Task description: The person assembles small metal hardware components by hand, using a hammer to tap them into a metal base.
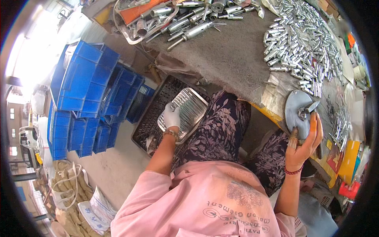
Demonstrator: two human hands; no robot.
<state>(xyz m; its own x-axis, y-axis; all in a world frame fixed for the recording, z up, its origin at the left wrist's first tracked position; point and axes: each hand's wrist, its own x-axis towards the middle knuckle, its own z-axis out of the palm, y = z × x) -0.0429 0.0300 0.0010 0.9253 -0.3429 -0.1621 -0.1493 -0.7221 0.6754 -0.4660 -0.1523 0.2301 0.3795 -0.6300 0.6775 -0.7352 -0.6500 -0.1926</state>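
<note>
My left hand (172, 116), in a white glove, reaches into a shiny metal tray (201, 103) of thin silver rods (188, 106). Its fingers are bent together at the rods, and what they pinch is too small to make out. The tray rests in a black plastic crate (143, 125) beside my left thigh. At the bench edge my bare right hand (304, 147) is raised against a round grey disc (295, 103). Its thumb and fingers are apart. The thumb touches the disc's lower part, and the fingertips meet a small metal lever-like piece (313, 106) near the disc's middle.
A large heap of short silver metal tubes (300, 39) covers the bench's right side. Longer metal parts (193, 29) and an orange piece (138, 12) lie at its far left. Blue plastic bins (85, 79) are stacked left of the crate. Sacks (98, 209) lie on the floor.
</note>
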